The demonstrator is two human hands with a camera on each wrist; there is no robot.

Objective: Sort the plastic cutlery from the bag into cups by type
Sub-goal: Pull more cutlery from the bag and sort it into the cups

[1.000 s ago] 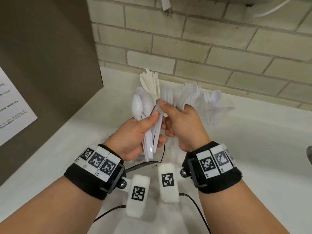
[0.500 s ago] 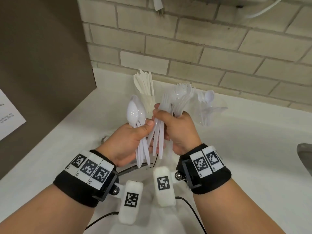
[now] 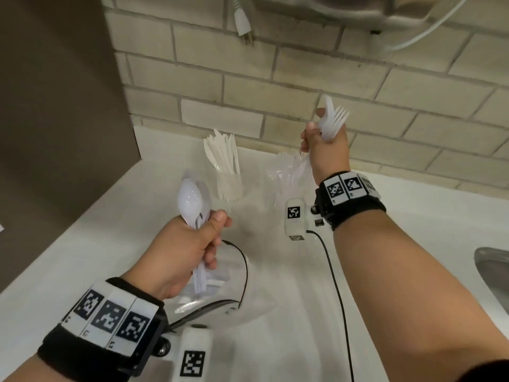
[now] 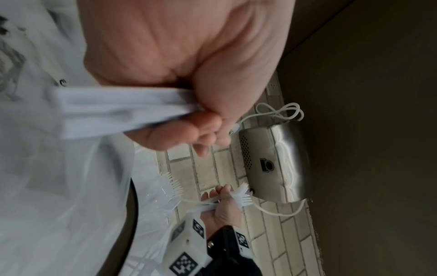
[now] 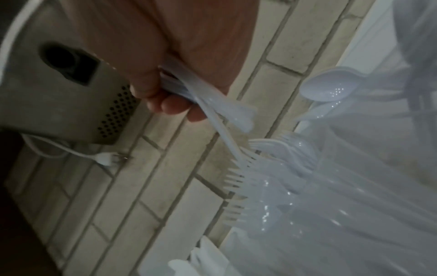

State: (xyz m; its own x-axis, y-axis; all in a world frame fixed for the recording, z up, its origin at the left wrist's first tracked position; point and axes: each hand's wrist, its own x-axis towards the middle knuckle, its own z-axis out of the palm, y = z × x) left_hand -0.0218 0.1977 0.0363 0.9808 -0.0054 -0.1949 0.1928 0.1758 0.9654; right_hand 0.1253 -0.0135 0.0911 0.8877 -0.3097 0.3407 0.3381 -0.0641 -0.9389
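Left grip: left hand (image 3: 180, 249) is closed in a fist round a bundle of spoons (image 3: 192, 201), bowls up, handles sticking out below the fist.
Right grip: right hand (image 3: 325, 146) is curled round a few forks (image 3: 332, 121), tines pointing up and to the right, raised near the brick wall (image 3: 275, 84).
Cups: knife cup (image 3: 228, 186) stands at the back of the counter (image 3: 385, 244) with knives upright in it; fork cup (image 3: 286, 175), clear, stands just beside it, below the right hand.
Spoon cup: the right wrist view shows spoons gathered further along, but the container is too blurred to tell.
Bag: bag (image 3: 220, 299) lies on the counter under the left hand; what remains inside cannot be told.
Step in hand: each hand carries one sorted type, ready for dropping, as I judge it.
Next move: likely lower the forks, handles first, into the fork cup, then take the spoons to theirs.
Risk: the light cups may tip if the bundle knocks the rim.
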